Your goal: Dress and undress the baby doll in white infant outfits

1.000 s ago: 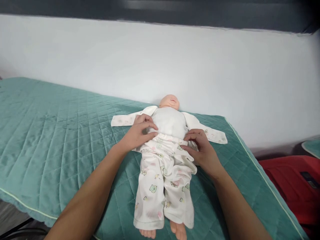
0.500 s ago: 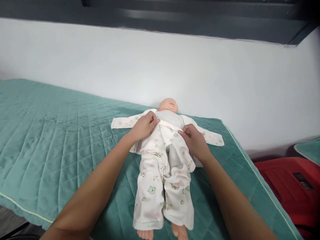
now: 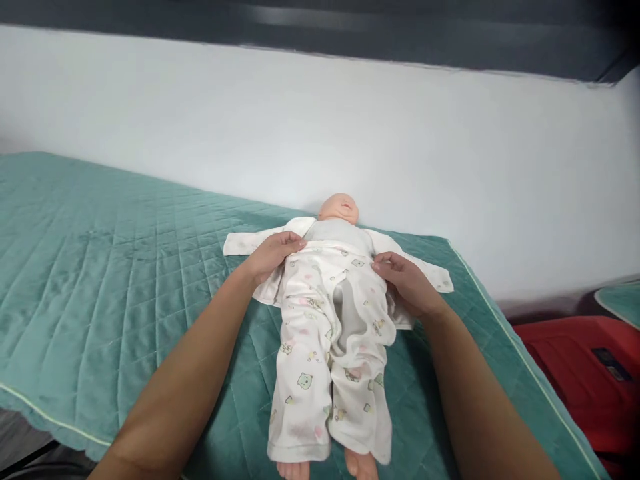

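Observation:
A baby doll (image 3: 340, 208) lies on its back, head toward the wall and bare feet toward me. It wears a white patterned jacket (image 3: 253, 241), spread open at the sides with its sleeves stretched outward, leaving the pale grey torso (image 3: 334, 231) bare. White pants (image 3: 305, 373) with small animal prints cover both legs, their waistband across the belly. My left hand (image 3: 275, 252) pinches the waistband at its left end. At the opposite end, my right hand (image 3: 404, 279) is closed with thumb and fingertips on the waistband edge.
A green quilted cover (image 3: 125, 280) lies under the doll, its piped edge running down on the right. Behind it rises a white wall (image 3: 250, 127) below a dark ledge (image 3: 320, 33). A red plastic object (image 3: 575, 373) stands beyond the right edge.
My hands have moved apart along the waistband, left hand to the left and right hand to the right. The waistband now lies wider and straighter across the belly.

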A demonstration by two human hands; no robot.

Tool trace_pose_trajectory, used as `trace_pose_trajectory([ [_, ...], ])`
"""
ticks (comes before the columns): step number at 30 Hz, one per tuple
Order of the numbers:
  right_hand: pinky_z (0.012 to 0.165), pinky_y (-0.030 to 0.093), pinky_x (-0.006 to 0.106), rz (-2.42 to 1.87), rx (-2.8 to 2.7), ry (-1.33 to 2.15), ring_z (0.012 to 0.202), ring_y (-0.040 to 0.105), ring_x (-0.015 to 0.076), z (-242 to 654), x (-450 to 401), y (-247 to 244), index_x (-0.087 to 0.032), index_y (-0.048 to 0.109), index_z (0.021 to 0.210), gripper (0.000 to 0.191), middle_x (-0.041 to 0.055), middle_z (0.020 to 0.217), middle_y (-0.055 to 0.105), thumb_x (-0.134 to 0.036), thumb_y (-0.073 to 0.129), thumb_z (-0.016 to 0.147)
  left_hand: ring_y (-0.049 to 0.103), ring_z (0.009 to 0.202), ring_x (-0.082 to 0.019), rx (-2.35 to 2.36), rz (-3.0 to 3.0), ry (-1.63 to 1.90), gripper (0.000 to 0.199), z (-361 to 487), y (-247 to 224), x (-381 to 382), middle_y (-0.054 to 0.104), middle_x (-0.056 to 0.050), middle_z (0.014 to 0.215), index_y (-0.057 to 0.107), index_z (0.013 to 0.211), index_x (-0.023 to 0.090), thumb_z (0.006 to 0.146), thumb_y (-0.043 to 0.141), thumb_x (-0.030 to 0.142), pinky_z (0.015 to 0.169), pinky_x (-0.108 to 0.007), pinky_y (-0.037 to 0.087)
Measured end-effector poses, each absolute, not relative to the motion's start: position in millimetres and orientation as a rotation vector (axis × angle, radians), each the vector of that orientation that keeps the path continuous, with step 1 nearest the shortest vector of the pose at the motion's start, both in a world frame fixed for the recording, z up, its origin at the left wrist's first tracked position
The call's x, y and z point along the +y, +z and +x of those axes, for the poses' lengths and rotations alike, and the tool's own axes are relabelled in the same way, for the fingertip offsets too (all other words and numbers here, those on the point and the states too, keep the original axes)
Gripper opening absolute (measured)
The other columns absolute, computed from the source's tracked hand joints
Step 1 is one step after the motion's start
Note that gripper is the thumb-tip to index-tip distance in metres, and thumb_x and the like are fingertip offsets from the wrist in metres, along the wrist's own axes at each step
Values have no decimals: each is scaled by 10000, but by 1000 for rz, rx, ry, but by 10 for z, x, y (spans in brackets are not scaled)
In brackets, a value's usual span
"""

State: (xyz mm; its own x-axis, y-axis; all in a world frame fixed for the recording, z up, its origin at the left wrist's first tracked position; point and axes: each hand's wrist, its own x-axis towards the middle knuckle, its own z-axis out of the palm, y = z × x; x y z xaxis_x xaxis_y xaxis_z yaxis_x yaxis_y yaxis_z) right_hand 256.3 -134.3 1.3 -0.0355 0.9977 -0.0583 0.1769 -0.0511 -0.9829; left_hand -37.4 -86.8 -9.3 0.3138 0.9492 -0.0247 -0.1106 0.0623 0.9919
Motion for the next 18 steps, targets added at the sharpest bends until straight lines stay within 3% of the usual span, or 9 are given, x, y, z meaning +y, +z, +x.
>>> trace_pose_trajectory([
  [4, 616, 427, 284, -1422, -1571, 1163, 673, 546, 161, 2637, -1391, 49, -209, 643, 857, 374, 2, 765, 652, -541, 746, 718, 531, 720, -119, 949, 1310, 903, 290, -423, -97, -909, 621, 11, 787, 639, 846, 157, 762, 704, 426, 689, -240, 411],
  [11, 636, 419, 275, -1446, -1787, 1017, 733, 555, 166, 2680, -1418, 96, -218, 633, 868, 223, 2, 816, 659, -423, 673, 792, 581, 764, -139, 960, 1490, 627, 268, -596, 37, -1002, 652, 0, 845, 617, 911, 162, 727, 696, 342, 710, -245, 425],
  [18, 640, 389, 307, -1621, -1853, 745, 705, 524, 187, 2656, -1342, -19, -245, 594, 849, 158, -10, 743, 630, -402, 576, 839, 536, 697, -142, 1120, 1633, 764, 162, -526, -50, -952, 588, 22, 764, 551, 871, 191, 808, 600, 332, 657, -257, 406],
])
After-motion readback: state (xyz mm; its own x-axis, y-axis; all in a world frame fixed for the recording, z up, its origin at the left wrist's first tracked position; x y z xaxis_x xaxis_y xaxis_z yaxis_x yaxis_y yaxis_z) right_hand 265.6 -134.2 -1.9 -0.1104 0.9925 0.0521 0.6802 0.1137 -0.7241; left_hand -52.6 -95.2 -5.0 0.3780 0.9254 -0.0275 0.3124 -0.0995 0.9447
